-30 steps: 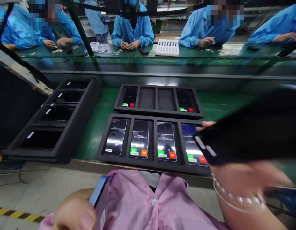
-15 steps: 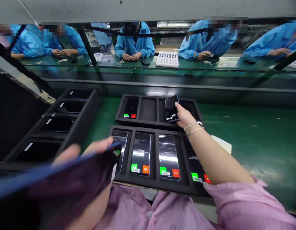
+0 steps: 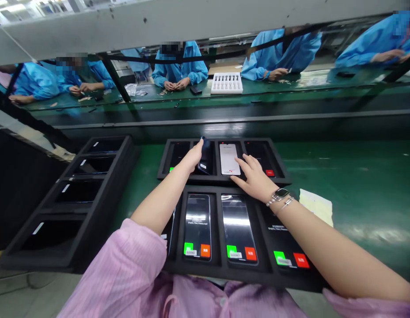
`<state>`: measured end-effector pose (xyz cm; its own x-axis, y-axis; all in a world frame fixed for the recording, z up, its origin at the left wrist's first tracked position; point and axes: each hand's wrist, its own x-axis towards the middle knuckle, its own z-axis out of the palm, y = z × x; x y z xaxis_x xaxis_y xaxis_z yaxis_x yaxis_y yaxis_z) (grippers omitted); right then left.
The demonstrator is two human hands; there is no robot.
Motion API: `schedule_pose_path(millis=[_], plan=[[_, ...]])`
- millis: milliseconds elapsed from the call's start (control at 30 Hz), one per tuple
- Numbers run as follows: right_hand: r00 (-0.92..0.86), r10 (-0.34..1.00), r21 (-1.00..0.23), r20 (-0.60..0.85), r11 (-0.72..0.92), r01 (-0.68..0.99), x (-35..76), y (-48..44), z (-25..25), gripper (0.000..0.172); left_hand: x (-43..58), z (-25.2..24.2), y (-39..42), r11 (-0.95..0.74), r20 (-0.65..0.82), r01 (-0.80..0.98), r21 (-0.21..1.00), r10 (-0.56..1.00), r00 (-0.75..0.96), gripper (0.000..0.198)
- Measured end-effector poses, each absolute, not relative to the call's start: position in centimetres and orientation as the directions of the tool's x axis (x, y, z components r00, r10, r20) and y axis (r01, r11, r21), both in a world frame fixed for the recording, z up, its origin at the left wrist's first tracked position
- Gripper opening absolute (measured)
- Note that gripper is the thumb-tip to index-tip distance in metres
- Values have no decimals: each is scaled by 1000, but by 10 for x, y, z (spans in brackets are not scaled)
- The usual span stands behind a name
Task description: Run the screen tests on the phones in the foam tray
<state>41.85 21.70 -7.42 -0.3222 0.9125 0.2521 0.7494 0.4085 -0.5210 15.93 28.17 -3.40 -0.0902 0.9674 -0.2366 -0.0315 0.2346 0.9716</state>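
My left hand [image 3: 193,158] is closed on the edge of a dark smartphone [image 3: 206,155], tilted in the second slot of the far black foam tray [image 3: 225,179]. In the third slot lies a smartphone with a white screen [image 3: 228,158]. My right hand [image 3: 254,176] is spread over its right side, fingers apart; a fingertip is at the screen, the thumb by the lower edge. Another dark phone [image 3: 263,154] with a red square lies in the fourth slot. The first slot's phone [image 3: 177,154] is partly behind my left hand.
A near foam tray [image 3: 215,238] holds several phones showing green and red squares. More dark phones lie in a tray [image 3: 107,194] at left. A paper sheet [image 3: 316,205] rests at right. Beyond the ledge, co-workers in blue sit by a white rack [image 3: 226,84].
My left hand has carried its phone from the near left to the far tray's second slot. The phone my right hand held now lies in the third slot, its screen white; those fingers have spread.
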Motion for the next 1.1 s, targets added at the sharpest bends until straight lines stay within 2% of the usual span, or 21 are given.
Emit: schedule_pose_path(millis=[133,233,267,333,400,433,567,733,833,933,1000,1100], plan=[[-413,879,-400,238,476,783,425,210,-88,70,145,-35,248,75,-64,253,965,997,-50,47],[-457,853,-343,252,520,782,424,212,-93,66,127,-39,209,-97,109,449,888,994,0,60],[-468,845,-329,259,532,780,424,213,-94,65,122,-43,198,-173,179,555,814,983,44,57],[-484,832,-308,269,551,776,423,214,-95,65,117,-55,184,-298,286,753,586,946,152,45],[-493,825,-292,278,561,774,422,214,-96,64,116,-66,179,-356,328,851,385,915,235,38],[-495,822,-286,280,564,775,421,214,-97,63,116,-71,179,-367,331,865,343,909,254,36],[-487,825,-274,287,558,783,423,212,-90,60,118,-75,184,-378,293,885,272,909,297,33],[-396,843,-268,365,502,822,452,192,-68,67,122,-69,183,-337,216,906,255,933,286,38],[-262,880,-257,397,381,888,475,182,-69,69,125,-66,182,-312,162,918,244,947,279,37],[-179,926,-238,334,266,934,489,179,-83,73,123,-58,179,-304,163,927,221,948,272,46],[-172,939,-228,298,245,942,492,181,-91,74,115,-49,175,-259,180,943,207,958,224,60],[-162,950,-216,267,222,951,490,184,-98,73,92,-36,167,-32,147,973,227,989,-2,75]])
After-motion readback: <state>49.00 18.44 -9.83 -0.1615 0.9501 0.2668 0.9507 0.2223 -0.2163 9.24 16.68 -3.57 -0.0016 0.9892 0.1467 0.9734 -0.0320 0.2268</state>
